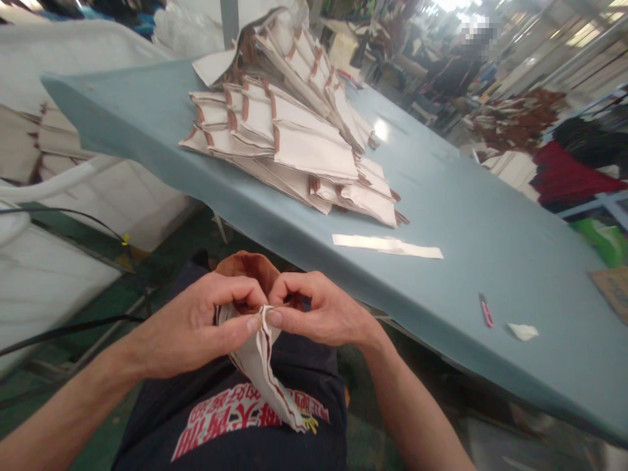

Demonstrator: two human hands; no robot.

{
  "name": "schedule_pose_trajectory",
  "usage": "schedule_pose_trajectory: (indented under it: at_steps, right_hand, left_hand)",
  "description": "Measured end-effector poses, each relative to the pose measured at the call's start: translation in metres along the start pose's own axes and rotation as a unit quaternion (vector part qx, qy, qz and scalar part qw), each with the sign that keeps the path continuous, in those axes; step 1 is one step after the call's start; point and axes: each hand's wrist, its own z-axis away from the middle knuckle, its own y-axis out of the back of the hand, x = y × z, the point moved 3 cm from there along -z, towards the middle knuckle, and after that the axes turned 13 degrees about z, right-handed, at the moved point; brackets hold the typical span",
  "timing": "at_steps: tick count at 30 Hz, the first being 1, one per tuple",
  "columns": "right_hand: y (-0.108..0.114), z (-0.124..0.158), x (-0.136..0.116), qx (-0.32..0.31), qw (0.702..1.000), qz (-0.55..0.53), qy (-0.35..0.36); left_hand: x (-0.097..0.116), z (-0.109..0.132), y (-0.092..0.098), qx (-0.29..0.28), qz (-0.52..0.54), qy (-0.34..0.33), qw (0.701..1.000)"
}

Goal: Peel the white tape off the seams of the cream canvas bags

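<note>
Between my two hands, over my lap, is a sewn fabric piece point(258, 360), white with brown edging and a brown part point(248, 265) that bulges up behind my fingers. My left hand point(206, 320) pinches its upper edge between thumb and fingers. Right beside it, my right hand point(314, 307) pinches the same edge, the thumb tips almost meeting. The white part hangs down over my dark apron point(206, 392), which has red and white lettering. My curled fingers hide some of the pinched seam.
A blue-green covered table point(471, 248) slants across in front. On it lie stacked white pieces with brown edges point(314, 144), a pale strip point(387, 246), a pink-handled cutter point(485, 311) and a white scrap point(523, 331). White bins point(88, 52) stand at left, near a black cable point(73, 330).
</note>
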Motion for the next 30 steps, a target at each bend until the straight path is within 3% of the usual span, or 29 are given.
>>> schedule_pose_trajectory:
  at_steps: [10, 16, 23, 30]
  right_hand:
    - [0.000, 0.005, 0.000, 0.004, 0.999, 0.045, 0.015]
    - [0.000, 0.007, 0.000, 0.007, 0.998, 0.061, 0.012]
    - [-0.002, 0.010, -0.004, 0.038, 0.983, 0.180, 0.011]
    - [-0.004, 0.007, -0.005, 0.018, 0.986, 0.167, 0.012]
  left_hand:
    - [-0.011, 0.000, -0.002, -0.033, 0.075, 0.093, 0.992]
    - [-0.012, 0.000, 0.000, -0.034, 0.088, 0.100, 0.991]
    - [-0.015, 0.004, 0.000, -0.030, 0.049, 0.095, 0.994]
    - [-0.026, 0.011, 0.000, -0.016, 0.030, 0.085, 0.996]
